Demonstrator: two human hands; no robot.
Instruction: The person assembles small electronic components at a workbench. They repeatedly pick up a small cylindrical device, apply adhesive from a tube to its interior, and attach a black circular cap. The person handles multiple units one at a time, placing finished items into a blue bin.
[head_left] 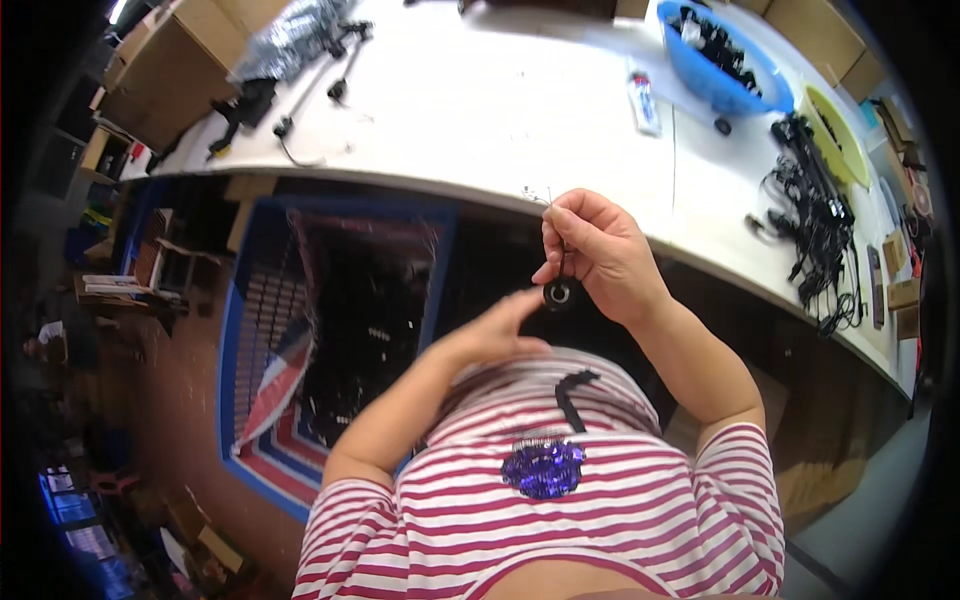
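My right hand (605, 240) is raised in front of the table edge, thumb and fingers pinched on a thin dark cable. From the cable hangs a small round black part (558, 293) with a pale ring in its middle. Fine wire ends stick up above the fingertips. Slightly blurred, my left hand (500, 325) is just left of and below the round part, its fingers stretched out and the thumb apart. The fingertips are close to the part; whether they touch it I cannot tell.
Ahead is a white table (450, 110). On its right are a blue basin (700, 75) of black parts, a tube (645, 103), a yellow basin (835, 130) and bundled black cables (815, 220). Cables and a cardboard box (165, 85) lie left. A lined blue crate (240, 400) stands below.
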